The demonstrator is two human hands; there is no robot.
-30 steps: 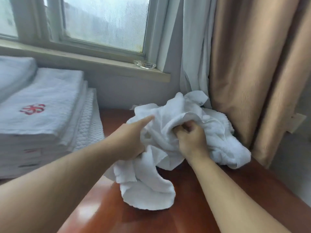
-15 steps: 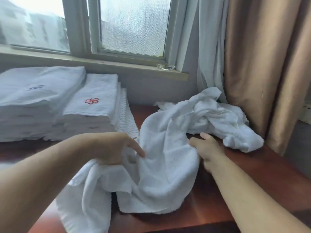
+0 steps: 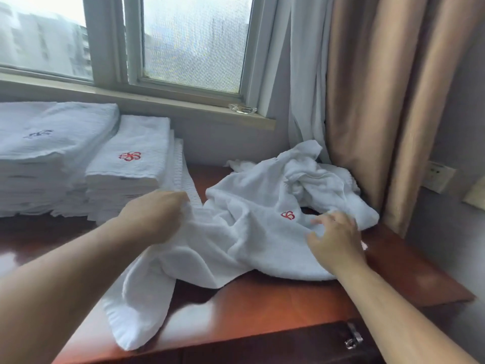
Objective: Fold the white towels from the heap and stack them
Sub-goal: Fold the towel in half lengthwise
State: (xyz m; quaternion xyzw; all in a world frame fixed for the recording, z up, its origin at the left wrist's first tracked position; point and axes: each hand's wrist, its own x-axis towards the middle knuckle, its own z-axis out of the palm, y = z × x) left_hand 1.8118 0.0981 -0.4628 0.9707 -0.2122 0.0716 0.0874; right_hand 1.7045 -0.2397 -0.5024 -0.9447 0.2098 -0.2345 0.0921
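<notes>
Two bare hands are working over a red-brown wooden table [image 3: 262, 298]. The left hand [image 3: 154, 216], coming in from eight o'clock, is grasping the loose towel [image 3: 236, 245] by an edge, its fingers curled over the cloth just in front of the folded piles. The right hand [image 3: 337, 240], coming in from five o'clock, is lying on the same towel with its fingers bent and spread. Motion blur is hiding whether they are pinching the fabric, so I cannot tell its grip.

The loose towel is sprawling across the middle of the table, one end reaching the front edge at seven o'clock. A red emblem [image 3: 288, 215] is showing on it at eleven o'clock from the right hand. Its far part is running into the heap [image 3: 317, 177] of crumpled white towels, which is sitting at two o'clock against the curtains.

At ten o'clock two piles of folded white towels are standing side by side: the red-marked stack [image 3: 136, 158] nearer the left hand, and the dark-marked stack [image 3: 52, 137] at its nine o'clock.

A glass dish [image 3: 242, 109] is resting on the window sill [image 3: 183, 101] at twelve o'clock. A white curtain [image 3: 307, 74] and a tan curtain [image 3: 380, 101] are hanging at one o'clock, a wall socket [image 3: 438, 176] is showing at three o'clock, and a metal drawer handle [image 3: 353, 337] is hanging below the table edge at five o'clock.
</notes>
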